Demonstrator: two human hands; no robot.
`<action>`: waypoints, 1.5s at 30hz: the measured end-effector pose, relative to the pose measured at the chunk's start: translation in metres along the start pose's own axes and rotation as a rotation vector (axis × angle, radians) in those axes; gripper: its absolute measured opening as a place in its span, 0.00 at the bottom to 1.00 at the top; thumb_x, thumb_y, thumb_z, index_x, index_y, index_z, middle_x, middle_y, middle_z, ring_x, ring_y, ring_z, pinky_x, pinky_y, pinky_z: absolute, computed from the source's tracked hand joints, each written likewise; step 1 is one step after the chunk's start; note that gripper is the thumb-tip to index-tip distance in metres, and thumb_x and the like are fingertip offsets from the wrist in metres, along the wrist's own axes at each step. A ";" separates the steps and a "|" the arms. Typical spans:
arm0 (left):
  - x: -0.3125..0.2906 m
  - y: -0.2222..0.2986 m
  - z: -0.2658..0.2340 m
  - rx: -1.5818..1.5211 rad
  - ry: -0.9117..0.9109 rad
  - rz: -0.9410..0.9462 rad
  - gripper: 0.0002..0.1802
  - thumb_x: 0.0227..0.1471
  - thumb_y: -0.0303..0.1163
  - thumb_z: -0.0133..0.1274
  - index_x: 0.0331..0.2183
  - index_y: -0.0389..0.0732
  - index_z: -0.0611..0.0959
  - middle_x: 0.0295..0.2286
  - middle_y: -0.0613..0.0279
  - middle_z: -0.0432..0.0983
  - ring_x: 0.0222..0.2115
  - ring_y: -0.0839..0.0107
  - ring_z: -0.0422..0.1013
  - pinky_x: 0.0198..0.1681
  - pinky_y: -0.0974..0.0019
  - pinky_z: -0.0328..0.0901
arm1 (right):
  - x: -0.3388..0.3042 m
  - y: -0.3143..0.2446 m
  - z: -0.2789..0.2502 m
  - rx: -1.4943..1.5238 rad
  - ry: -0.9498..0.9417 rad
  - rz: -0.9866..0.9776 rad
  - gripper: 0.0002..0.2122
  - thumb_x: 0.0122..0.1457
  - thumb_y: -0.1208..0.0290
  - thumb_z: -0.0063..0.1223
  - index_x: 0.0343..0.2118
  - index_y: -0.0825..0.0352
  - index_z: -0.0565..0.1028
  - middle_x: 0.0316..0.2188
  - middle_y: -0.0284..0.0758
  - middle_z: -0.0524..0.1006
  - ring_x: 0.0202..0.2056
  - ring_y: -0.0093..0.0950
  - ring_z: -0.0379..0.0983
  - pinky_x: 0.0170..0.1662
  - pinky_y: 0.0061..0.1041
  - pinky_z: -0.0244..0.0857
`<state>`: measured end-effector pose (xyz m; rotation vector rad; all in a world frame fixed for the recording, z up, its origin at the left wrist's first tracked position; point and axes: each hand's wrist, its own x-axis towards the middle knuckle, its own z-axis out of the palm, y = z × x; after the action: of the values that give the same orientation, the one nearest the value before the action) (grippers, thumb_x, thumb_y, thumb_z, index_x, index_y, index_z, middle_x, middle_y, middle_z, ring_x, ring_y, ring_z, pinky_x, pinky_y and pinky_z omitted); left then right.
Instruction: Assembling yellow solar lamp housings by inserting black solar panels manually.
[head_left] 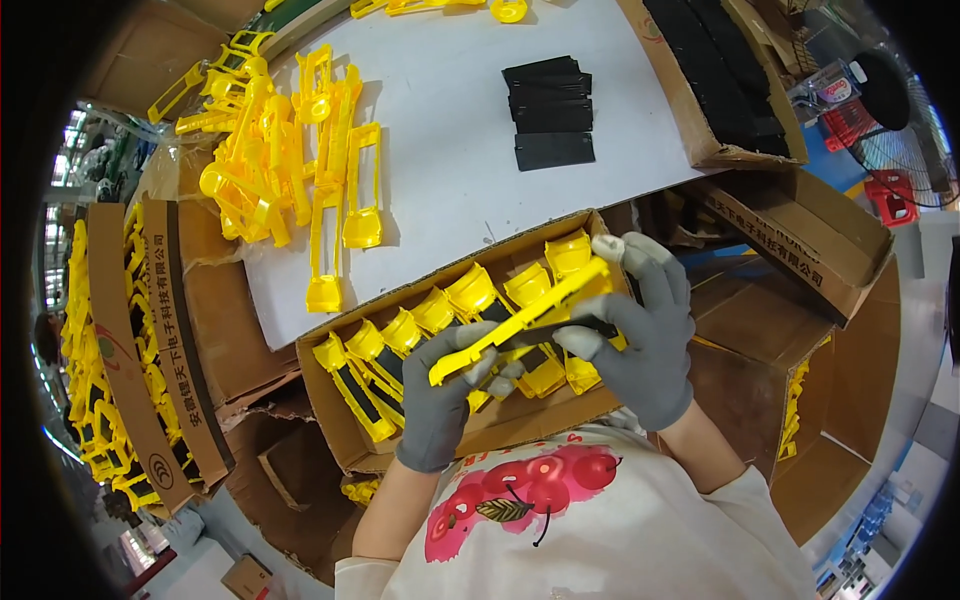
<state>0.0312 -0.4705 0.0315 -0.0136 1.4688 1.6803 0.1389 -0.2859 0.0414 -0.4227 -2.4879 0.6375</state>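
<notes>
My left hand (440, 385), in a grey glove with pale fingertips, grips the lower left end of a yellow plastic frame (520, 322). The frame is tilted up to the right above an open carton (375, 458). My right hand (650, 335), gloved alike, pinches a thin black plate (605, 325) between thumb and fingers, close under the frame. One right fingertip is near the frame's upper end; whether it touches is unclear. Inside the carton stand several yellow frames (358, 395) in a row, some with black plates in them. My hands hide part of the row.
On the white table (440, 180) lie a heap of yellow frames (265, 160) at left and a fanned stack of black plates (550, 110). A carton of black plates (715, 80) stands at the far right. Cartons flank me, one filled with yellow frames (95, 370) at left.
</notes>
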 end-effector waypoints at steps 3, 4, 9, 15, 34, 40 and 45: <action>0.009 -0.003 -0.011 -0.046 0.080 0.026 0.16 0.56 0.25 0.50 0.46 0.32 0.76 0.39 0.52 0.77 0.31 0.67 0.77 0.30 0.73 0.72 | -0.002 0.011 -0.009 0.170 0.007 -0.071 0.10 0.38 0.67 0.68 0.23 0.59 0.76 0.38 0.32 0.73 0.43 0.36 0.69 0.41 0.31 0.66; 0.011 -0.004 -0.016 -0.076 0.128 0.038 0.16 0.56 0.25 0.50 0.47 0.33 0.76 0.39 0.52 0.77 0.31 0.67 0.77 0.30 0.74 0.72 | -0.002 0.011 -0.016 0.210 0.008 -0.103 0.09 0.37 0.70 0.67 0.22 0.60 0.76 0.33 0.31 0.74 0.35 0.33 0.71 0.35 0.27 0.67; 0.010 0.001 -0.009 0.006 0.032 0.059 0.16 0.53 0.25 0.53 0.45 0.34 0.77 0.39 0.55 0.77 0.33 0.73 0.75 0.32 0.72 0.72 | -0.010 0.012 -0.014 0.167 -0.016 -0.574 0.08 0.37 0.73 0.63 0.21 0.56 0.75 0.28 0.26 0.76 0.25 0.22 0.71 0.23 0.17 0.63; 0.001 0.016 0.001 -0.118 -0.098 -0.058 0.20 0.49 0.24 0.56 0.46 0.32 0.76 0.37 0.55 0.77 0.33 0.72 0.75 0.36 0.70 0.73 | -0.009 0.018 -0.009 0.090 0.100 -0.697 0.08 0.37 0.74 0.62 0.20 0.55 0.73 0.27 0.27 0.75 0.24 0.23 0.72 0.23 0.18 0.64; -0.005 0.012 0.001 -0.101 -0.085 0.004 0.21 0.52 0.22 0.51 0.49 0.29 0.73 0.40 0.48 0.76 0.36 0.58 0.78 0.37 0.69 0.74 | -0.018 0.006 -0.019 0.814 -0.129 0.578 0.05 0.53 0.75 0.58 0.31 0.70 0.75 0.22 0.33 0.78 0.22 0.16 0.73 0.23 0.16 0.64; -0.003 0.009 -0.003 -0.103 -0.019 -0.010 0.20 0.52 0.23 0.51 0.48 0.30 0.75 0.43 0.51 0.75 0.40 0.58 0.76 0.38 0.67 0.74 | -0.002 0.025 -0.040 0.966 -0.029 0.678 0.06 0.59 0.76 0.49 0.37 0.71 0.72 0.20 0.32 0.75 0.18 0.13 0.68 0.20 0.11 0.60; -0.004 0.009 -0.003 -0.074 0.004 0.018 0.18 0.52 0.23 0.52 0.46 0.30 0.77 0.42 0.52 0.75 0.41 0.59 0.76 0.36 0.68 0.74 | -0.001 0.030 -0.042 0.989 0.052 0.633 0.06 0.59 0.74 0.50 0.37 0.70 0.72 0.20 0.31 0.75 0.17 0.13 0.67 0.19 0.11 0.59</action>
<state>0.0263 -0.4748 0.0400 -0.0439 1.4130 1.7495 0.1678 -0.2459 0.0565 -0.7821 -1.6458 1.9148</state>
